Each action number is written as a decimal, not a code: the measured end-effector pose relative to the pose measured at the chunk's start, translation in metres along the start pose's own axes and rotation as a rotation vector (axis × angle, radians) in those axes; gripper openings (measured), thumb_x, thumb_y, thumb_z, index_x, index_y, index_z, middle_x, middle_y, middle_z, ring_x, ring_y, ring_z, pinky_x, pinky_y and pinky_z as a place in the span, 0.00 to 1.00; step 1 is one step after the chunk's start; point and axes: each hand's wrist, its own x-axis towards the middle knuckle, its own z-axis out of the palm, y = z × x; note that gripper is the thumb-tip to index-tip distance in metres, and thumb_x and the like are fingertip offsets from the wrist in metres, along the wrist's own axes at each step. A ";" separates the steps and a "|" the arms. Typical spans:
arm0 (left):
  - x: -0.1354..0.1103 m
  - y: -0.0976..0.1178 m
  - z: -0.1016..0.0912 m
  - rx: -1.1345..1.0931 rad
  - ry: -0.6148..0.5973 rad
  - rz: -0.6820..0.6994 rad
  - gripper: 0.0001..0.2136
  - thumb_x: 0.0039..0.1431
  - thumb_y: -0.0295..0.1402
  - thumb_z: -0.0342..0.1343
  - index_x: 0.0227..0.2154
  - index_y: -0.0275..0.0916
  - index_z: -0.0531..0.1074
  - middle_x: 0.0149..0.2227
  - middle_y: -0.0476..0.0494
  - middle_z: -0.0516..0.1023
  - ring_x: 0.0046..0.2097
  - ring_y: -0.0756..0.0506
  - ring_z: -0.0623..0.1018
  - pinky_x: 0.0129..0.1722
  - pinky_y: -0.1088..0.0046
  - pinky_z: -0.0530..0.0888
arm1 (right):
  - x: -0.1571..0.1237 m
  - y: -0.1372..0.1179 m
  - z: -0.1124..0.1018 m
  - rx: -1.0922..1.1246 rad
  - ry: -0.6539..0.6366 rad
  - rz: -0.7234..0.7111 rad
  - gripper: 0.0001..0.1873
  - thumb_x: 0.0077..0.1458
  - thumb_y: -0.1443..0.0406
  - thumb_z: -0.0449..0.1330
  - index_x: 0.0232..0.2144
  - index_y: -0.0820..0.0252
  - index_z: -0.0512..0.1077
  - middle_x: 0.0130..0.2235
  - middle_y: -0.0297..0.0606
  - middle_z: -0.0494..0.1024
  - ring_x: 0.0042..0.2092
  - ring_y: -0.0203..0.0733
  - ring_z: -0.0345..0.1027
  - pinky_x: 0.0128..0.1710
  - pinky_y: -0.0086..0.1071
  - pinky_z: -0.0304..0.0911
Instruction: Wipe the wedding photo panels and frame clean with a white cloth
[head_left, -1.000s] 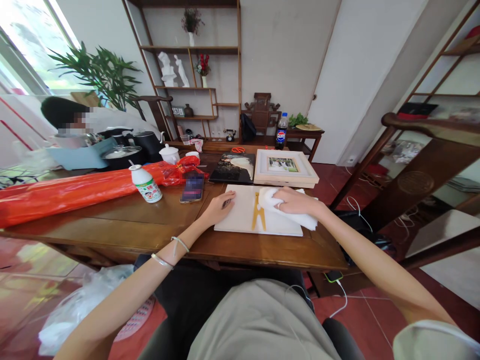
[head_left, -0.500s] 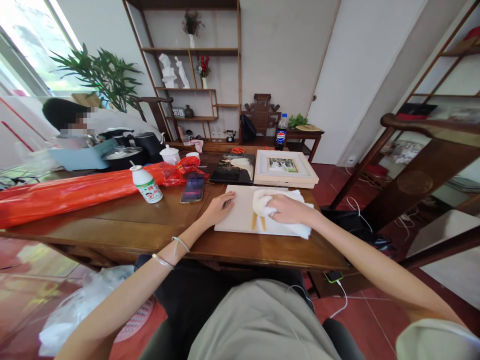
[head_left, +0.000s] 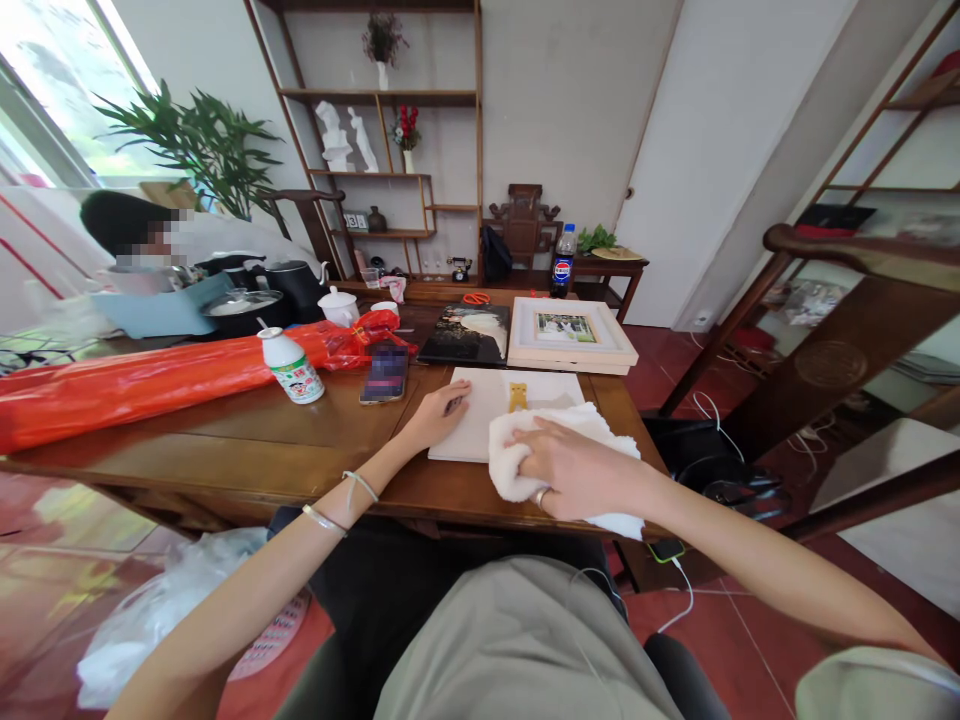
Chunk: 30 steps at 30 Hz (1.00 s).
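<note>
The wooden table bears a board and phone.

There is one white towel, one white board, one Pepsi bottle, one white drink bottle and, on the counter, one smartphone. The shelf holds two statuettes and two flower vases

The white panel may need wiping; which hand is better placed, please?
Probably the right hand: it holds the white cloth partly over the white panel, while the left hand rests at the panel's left side.
</note>
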 end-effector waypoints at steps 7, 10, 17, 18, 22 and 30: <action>0.000 0.000 0.000 -0.002 -0.013 -0.014 0.20 0.57 0.39 0.47 0.47 0.32 0.71 0.53 0.36 0.70 0.56 0.41 0.68 0.58 0.63 0.62 | 0.031 0.059 0.016 -0.148 0.179 0.188 0.10 0.45 0.71 0.52 0.30 0.61 0.72 0.41 0.45 0.74 0.47 0.49 0.64 0.54 0.46 0.45; 0.001 0.000 0.000 -0.006 -0.017 -0.015 0.18 0.57 0.38 0.47 0.47 0.34 0.71 0.53 0.37 0.70 0.56 0.42 0.68 0.58 0.63 0.62 | 0.050 0.073 0.029 -0.220 0.209 0.224 0.13 0.47 0.69 0.53 0.36 0.63 0.73 0.49 0.50 0.70 0.54 0.52 0.58 0.55 0.48 0.42; 0.002 0.002 -0.001 -0.061 -0.021 -0.024 0.17 0.56 0.35 0.47 0.46 0.37 0.72 0.53 0.40 0.71 0.56 0.42 0.68 0.57 0.63 0.63 | 0.078 0.040 0.038 -0.419 0.089 0.126 0.14 0.48 0.65 0.56 0.37 0.65 0.74 0.46 0.54 0.68 0.50 0.57 0.58 0.45 0.46 0.56; 0.002 0.002 -0.002 -0.069 -0.026 -0.031 0.17 0.56 0.34 0.47 0.46 0.38 0.72 0.53 0.42 0.71 0.56 0.42 0.68 0.57 0.63 0.63 | 0.077 0.029 0.040 -0.431 0.085 0.092 0.13 0.47 0.65 0.56 0.36 0.65 0.74 0.45 0.55 0.68 0.49 0.57 0.59 0.43 0.45 0.57; 0.001 0.002 -0.005 -0.098 -0.041 -0.032 0.18 0.52 0.31 0.49 0.46 0.38 0.72 0.53 0.43 0.71 0.56 0.42 0.68 0.57 0.63 0.63 | 0.063 -0.015 0.044 -0.425 0.106 -0.016 0.10 0.47 0.65 0.55 0.31 0.64 0.74 0.42 0.55 0.69 0.43 0.55 0.62 0.37 0.43 0.59; 0.001 -0.001 -0.003 -0.170 -0.025 -0.050 0.18 0.52 0.36 0.51 0.45 0.35 0.72 0.53 0.38 0.71 0.56 0.40 0.68 0.57 0.61 0.63 | 0.080 -0.004 0.037 -0.423 0.134 0.192 0.10 0.48 0.66 0.54 0.30 0.64 0.74 0.35 0.51 0.73 0.38 0.51 0.65 0.35 0.39 0.58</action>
